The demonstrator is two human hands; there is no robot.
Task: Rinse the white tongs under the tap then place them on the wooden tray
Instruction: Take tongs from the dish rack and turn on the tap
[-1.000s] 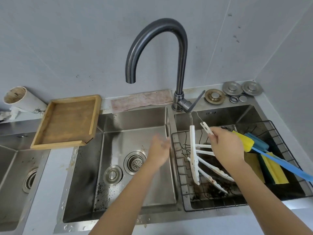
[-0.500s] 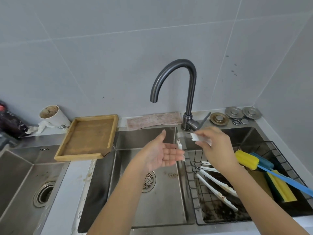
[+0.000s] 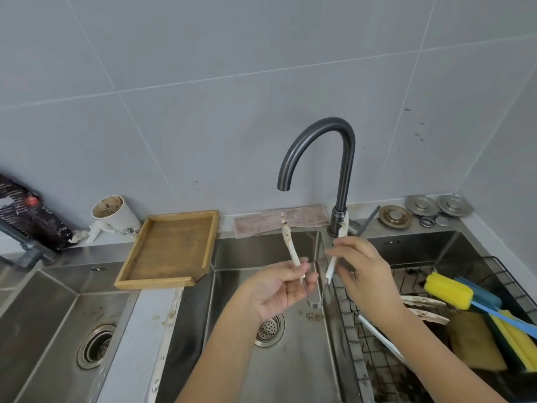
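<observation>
Gripping the white tongs (image 3: 290,245) upright, both hands (image 3: 276,289) hold one arm each

The sink (image 3: 290,370) is brushed steel. The tray (image 3: 171,248) is matt wood. The tongs (image 3: 289,242) are soiled white plastic.

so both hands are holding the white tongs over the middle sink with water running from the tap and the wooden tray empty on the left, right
Not quite: no water is running. The head view shows the tap with a dry spout and no stream below it. The rest holds: the left hand and right hand each hold an arm of the white tongs over the middle sink, and the wooden tray on the left is empty.
</observation>
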